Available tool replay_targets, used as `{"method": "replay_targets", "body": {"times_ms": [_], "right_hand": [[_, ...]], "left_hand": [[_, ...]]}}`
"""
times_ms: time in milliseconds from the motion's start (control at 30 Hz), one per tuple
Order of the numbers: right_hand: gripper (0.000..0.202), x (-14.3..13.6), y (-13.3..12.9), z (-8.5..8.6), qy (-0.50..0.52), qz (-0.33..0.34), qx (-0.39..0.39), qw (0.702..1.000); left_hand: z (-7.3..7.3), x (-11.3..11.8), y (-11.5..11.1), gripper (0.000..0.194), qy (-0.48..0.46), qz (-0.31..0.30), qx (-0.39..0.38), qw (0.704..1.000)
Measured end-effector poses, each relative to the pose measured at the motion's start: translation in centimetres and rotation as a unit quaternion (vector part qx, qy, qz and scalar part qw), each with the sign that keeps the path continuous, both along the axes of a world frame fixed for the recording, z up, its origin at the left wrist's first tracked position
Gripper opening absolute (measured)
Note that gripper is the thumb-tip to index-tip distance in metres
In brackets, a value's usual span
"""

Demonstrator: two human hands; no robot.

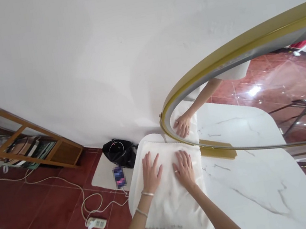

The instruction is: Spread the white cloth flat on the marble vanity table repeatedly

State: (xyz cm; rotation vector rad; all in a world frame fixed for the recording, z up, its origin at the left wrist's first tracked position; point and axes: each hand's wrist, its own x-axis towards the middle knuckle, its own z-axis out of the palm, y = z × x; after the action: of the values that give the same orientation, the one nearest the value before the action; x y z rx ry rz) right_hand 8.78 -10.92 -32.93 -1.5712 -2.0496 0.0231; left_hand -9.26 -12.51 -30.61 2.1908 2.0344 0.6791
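Note:
A white cloth lies spread over the left end of a white marble-patterned table. My left hand rests flat on the cloth's left part, fingers spread, with two bangles on that arm. Beside it, my right hand also lies palm down on the cloth, its fingers apart and a ring on one of them. Neither hand grips anything. Soft wrinkles run across the cloth around and below the hands, and its near edge hangs at the table's front.
A gold-framed mirror stands on the table against the wall, reflecting an arm and hand. A black bag sits on a pale mat at the left. A power strip with cables lies on the red tiles, near a wooden shelf.

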Motion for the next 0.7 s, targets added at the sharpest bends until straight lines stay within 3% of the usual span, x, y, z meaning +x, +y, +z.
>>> {"method": "replay_targets", "body": {"times_ms": [200,300,500,600,700], "right_hand": [[0.069,-1.6,1.8,-0.1,-0.077,0.005,-0.03,0.997],[0.071,-3.2,5.0,-0.4,-0.088,-0.011,-0.04,0.995],[0.072,-5.5,11.5,0.2,-0.064,-0.063,-0.144,0.985],[0.055,-6.3,12.1,0.2,-0.053,-0.008,-0.135,0.989],[0.046,-7.7,11.0,0.1,-0.058,0.083,-0.108,0.989]], "left_hand": [[-1.1,-1.2,5.2,0.054,0.049,-0.005,0.009,0.999],[-1.5,-2.0,7.5,0.053,0.049,0.0,0.012,0.999],[-1.7,-2.4,12.0,0.049,0.04,0.018,-0.002,0.999],[-1.8,-3.0,10.5,0.044,0.035,0.029,0.011,0.999],[-1.9,-4.3,5.3,0.048,0.042,0.057,0.011,0.997]]}}
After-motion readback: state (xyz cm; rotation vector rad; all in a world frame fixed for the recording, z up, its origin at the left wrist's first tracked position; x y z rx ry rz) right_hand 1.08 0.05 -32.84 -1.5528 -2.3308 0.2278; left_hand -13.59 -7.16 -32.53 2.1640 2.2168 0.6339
